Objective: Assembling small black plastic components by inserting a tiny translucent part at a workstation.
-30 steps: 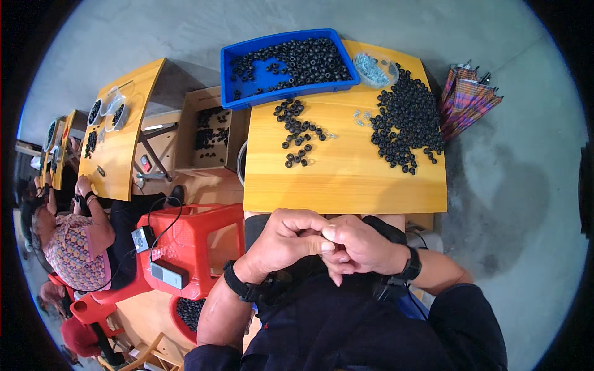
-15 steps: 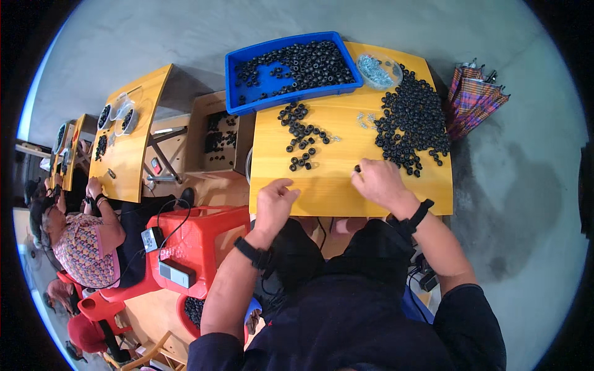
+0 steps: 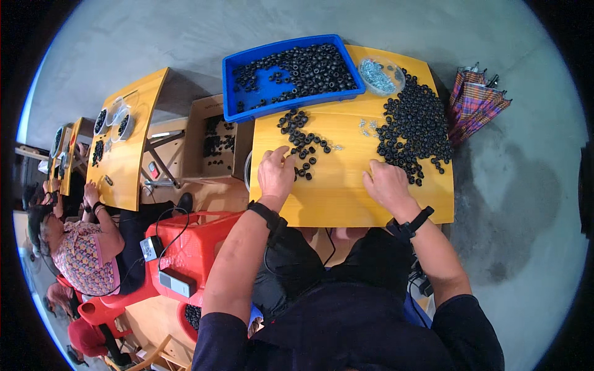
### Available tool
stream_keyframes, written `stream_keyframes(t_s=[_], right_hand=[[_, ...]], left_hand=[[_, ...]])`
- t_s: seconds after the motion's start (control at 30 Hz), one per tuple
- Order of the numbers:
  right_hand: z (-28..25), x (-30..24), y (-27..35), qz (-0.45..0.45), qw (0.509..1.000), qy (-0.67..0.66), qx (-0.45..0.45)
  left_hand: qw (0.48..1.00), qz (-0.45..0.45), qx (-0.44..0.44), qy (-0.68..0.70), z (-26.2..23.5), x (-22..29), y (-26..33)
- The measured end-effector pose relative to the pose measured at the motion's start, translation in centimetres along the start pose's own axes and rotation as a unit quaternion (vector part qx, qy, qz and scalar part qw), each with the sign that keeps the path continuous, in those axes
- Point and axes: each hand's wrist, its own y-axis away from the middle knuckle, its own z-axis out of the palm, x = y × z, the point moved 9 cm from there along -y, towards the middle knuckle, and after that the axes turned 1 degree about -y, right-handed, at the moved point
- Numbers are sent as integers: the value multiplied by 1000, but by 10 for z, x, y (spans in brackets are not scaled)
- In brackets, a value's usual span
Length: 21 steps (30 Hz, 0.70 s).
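My left hand (image 3: 276, 174) is over the left side of the yellow table, its thumb and forefinger apart beside a loose strip of small black ring-shaped pieces (image 3: 301, 137). I see nothing held between those two fingertips. Further right, my right hand (image 3: 390, 185) has its fingers curled, close to the near-left edge of a large spread of the same black pieces (image 3: 413, 127). Whatever its fingers may hold is hidden. Small clear bits (image 3: 369, 127) lie left of that spread, and a few more (image 3: 338, 148) lie beside the strip.
A blue tray (image 3: 291, 105) of black pieces rests across the table's (image 3: 346, 207) far-left edge. Beside it stands a clear bowl (image 3: 380, 76) of pale-blue bits. A plaid umbrella (image 3: 476, 105), a cardboard box (image 3: 197, 139) and a red stool (image 3: 198, 247) flank the table. Another person (image 3: 90, 253) sits left.
My left hand has moved forward to the loose strip of pieces. My right hand has shifted slightly right, and the black piece at its fingertips no longer shows.
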Motion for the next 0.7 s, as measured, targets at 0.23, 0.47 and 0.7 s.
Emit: stream_keyframes(t_s=[0.23,0.47,0.7], right_hand=[[18,3,-5,-8,996,-90,-6],[19,-5,-42,-25,981,-192,31],[31,-17,-62,-8,992,-121,-47]], left_hand=[[994,-58,-72,-64,22,-8,-18],[998,-36,-54,-3,23,-22,-19],[970,-119,-38,209,14,-40,1]])
